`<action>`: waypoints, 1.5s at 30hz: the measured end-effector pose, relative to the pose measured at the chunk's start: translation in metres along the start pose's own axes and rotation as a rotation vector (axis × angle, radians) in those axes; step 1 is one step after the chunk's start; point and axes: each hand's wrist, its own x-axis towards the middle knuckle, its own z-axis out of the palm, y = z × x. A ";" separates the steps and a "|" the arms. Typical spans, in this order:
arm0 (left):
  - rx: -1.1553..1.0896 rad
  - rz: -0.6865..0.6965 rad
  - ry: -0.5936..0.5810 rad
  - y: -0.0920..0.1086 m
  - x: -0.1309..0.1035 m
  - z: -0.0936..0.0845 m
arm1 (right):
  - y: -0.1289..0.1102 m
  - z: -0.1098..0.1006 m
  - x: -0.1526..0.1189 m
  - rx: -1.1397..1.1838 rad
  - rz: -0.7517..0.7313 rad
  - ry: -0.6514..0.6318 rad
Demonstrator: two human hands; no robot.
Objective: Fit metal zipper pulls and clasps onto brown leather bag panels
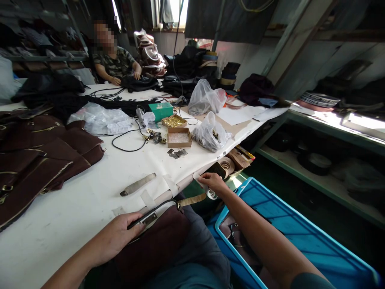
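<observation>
A dark maroon bag point(156, 241) rests on my lap against the table's front edge. My left hand point(120, 233) is closed on its upper rim, thumb and fingers either side, beside a metal plate point(149, 218). At the table edge, my right hand point(213, 182) pinches a white strip point(197, 177), with a curl of it hanging below the fingers. A tan strap point(194, 199) runs from the ring at the bag's end toward that curl. Another worn strap piece point(138, 184) lies on the table, and short pale strips stick to the table edge.
Maroon bags point(54, 148) are piled at the left. Mid-table are a small open box point(179, 138), a green box point(161, 111), metal pieces and plastic bags point(212, 132). A blue bin point(279, 224) stands at my right. Across the table a person point(117, 64) handles black material.
</observation>
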 end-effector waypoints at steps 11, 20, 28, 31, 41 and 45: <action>0.497 0.084 -0.073 -0.014 0.017 -0.008 | -0.012 0.004 -0.012 -0.103 -0.140 0.022; 0.472 0.071 -0.061 -0.011 0.018 -0.011 | -0.109 0.070 -0.088 -0.255 -0.548 -0.232; 0.394 0.101 -0.075 -0.017 0.014 -0.013 | -0.138 0.131 -0.094 -0.775 -0.606 -0.543; 0.407 0.114 -0.079 -0.021 0.015 -0.014 | -0.143 0.128 -0.095 -0.897 -0.604 -0.592; 0.400 0.128 -0.098 -0.022 0.016 -0.012 | -0.133 0.142 -0.100 -1.055 -0.585 -0.491; 0.458 0.106 -0.063 -0.014 0.015 -0.005 | -0.130 0.145 -0.101 -1.085 -0.582 -0.476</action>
